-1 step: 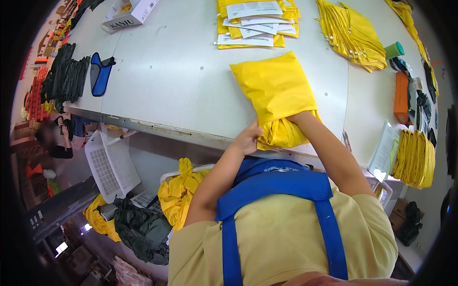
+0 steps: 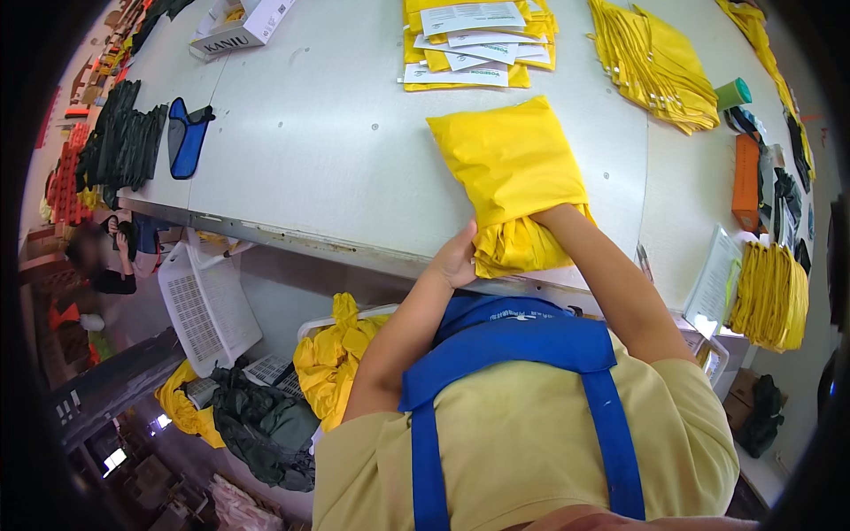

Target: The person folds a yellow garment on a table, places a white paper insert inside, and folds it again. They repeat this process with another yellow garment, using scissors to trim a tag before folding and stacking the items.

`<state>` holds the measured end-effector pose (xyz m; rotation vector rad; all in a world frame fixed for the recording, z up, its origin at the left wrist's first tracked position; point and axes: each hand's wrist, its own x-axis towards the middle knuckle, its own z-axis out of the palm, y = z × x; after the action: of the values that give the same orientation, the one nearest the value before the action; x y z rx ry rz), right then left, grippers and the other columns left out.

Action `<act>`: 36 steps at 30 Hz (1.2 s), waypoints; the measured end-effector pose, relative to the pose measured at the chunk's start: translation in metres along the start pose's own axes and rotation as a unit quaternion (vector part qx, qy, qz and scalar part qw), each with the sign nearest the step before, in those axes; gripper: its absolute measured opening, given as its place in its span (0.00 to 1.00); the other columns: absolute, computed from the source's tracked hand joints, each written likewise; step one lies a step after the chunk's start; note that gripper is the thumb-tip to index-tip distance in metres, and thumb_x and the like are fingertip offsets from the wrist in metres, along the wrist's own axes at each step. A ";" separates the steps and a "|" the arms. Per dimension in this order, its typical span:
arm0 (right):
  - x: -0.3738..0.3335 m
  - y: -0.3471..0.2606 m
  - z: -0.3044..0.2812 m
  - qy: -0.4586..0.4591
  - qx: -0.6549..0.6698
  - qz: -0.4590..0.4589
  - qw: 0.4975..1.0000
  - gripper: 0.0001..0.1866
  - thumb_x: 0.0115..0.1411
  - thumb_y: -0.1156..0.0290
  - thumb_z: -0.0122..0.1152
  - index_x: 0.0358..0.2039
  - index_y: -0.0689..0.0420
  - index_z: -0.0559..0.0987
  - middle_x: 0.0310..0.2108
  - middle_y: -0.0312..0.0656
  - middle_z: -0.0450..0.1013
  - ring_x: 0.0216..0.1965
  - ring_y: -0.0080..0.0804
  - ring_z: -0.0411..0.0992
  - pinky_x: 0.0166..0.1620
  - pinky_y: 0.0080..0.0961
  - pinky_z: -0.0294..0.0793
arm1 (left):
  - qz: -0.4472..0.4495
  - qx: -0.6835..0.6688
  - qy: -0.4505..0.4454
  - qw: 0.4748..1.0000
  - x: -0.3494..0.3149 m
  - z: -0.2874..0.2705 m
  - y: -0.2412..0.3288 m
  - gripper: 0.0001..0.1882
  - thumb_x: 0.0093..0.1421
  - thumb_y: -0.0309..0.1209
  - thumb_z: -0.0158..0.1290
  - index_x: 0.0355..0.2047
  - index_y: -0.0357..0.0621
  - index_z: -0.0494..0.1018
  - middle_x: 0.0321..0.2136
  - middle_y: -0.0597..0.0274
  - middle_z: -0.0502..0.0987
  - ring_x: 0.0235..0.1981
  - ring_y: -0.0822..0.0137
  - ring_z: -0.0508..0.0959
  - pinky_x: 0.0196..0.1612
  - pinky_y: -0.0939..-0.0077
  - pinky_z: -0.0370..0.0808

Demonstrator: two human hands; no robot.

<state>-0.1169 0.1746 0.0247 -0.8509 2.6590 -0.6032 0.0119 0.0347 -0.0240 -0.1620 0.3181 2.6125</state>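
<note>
A stuffed yellow fabric pouch [image 2: 513, 155] lies at the table's near edge, its mouth toward me and bunched yellow cloth [image 2: 518, 250] bulging out of it. My left hand [image 2: 458, 257] is closed on the pouch's left side by the mouth, thumb up along the edge, some fingers hidden beneath. My right hand [image 2: 554, 218] reaches into the mouth past the wrist. Its fingers are out of sight under the yellow fabric.
Beyond the pouch lie packed yellow pouches with white paper inserts [image 2: 460, 75] and a yellow pile [image 2: 655, 66]. A green cup [image 2: 732, 94] and an orange box [image 2: 745, 181] stand right. Blue cloth [image 2: 186, 137] lies left. Below are a white basket [image 2: 208, 305] and loose yellow garments [image 2: 332, 358].
My left hand has shifted slightly at the pouch's left side, its fingers now less curled over the edge. The right hand stays inside the mouth.
</note>
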 end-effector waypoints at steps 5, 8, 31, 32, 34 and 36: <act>0.038 0.000 0.012 -0.007 -0.020 -0.022 1.000 0.34 0.60 0.48 0.53 0.64 0.47 0.60 0.66 0.42 0.53 0.66 0.41 0.49 0.67 0.35 0.45 | 0.021 0.105 0.128 0.986 0.005 0.009 0.001 0.33 0.65 0.27 0.44 0.67 0.52 0.43 0.63 0.57 0.57 0.62 0.58 0.62 0.61 0.60 0.64; 0.005 -0.013 0.008 -0.036 -0.020 -0.064 0.997 0.35 0.60 0.47 0.53 0.64 0.47 0.61 0.66 0.42 0.53 0.66 0.41 0.49 0.67 0.35 0.45 | 0.029 0.166 0.171 0.971 0.004 0.010 0.004 0.33 0.65 0.23 0.42 0.66 0.52 0.42 0.63 0.57 0.56 0.61 0.60 0.63 0.60 0.63 0.66; -0.023 0.038 0.010 -0.149 0.043 0.171 0.973 0.38 0.56 0.33 0.48 0.53 0.53 0.73 0.50 0.50 0.72 0.52 0.47 0.69 0.54 0.36 0.67 | 0.193 0.151 0.261 0.934 -0.015 -0.002 -0.012 0.39 0.58 0.18 0.51 0.65 0.46 0.44 0.58 0.51 0.60 0.57 0.62 0.66 0.56 0.69 0.68; -0.019 0.021 0.018 -0.247 0.020 0.261 0.933 0.37 0.59 0.35 0.44 0.50 0.58 0.75 0.44 0.55 0.74 0.45 0.49 0.73 0.48 0.38 0.71 | 0.210 0.186 0.312 0.908 -0.010 -0.007 0.002 0.37 0.58 0.19 0.52 0.64 0.45 0.45 0.56 0.52 0.63 0.55 0.62 0.68 0.55 0.70 0.69; -0.057 -0.014 0.065 -0.041 0.150 0.159 0.975 0.34 0.64 0.48 0.46 0.55 0.69 0.64 0.47 0.68 0.68 0.50 0.54 0.69 0.55 0.42 0.66 | 0.229 0.297 0.382 0.845 0.003 -0.012 0.046 0.32 0.60 0.22 0.51 0.63 0.43 0.51 0.52 0.53 0.69 0.50 0.63 0.72 0.51 0.70 0.72; -0.090 -0.055 0.053 -0.067 0.157 -0.131 0.977 0.32 0.60 0.57 0.56 0.57 0.66 0.63 0.52 0.66 0.63 0.58 0.52 0.60 0.61 0.38 0.58 | 0.186 0.413 0.392 0.801 0.020 -0.004 0.087 0.25 0.61 0.24 0.51 0.59 0.40 0.60 0.49 0.53 0.73 0.46 0.63 0.75 0.48 0.71 0.74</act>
<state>0.0006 0.1723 0.0167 -1.1067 2.2656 -0.9611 -0.0485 -0.0305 -0.0148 -0.9380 1.8799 2.3360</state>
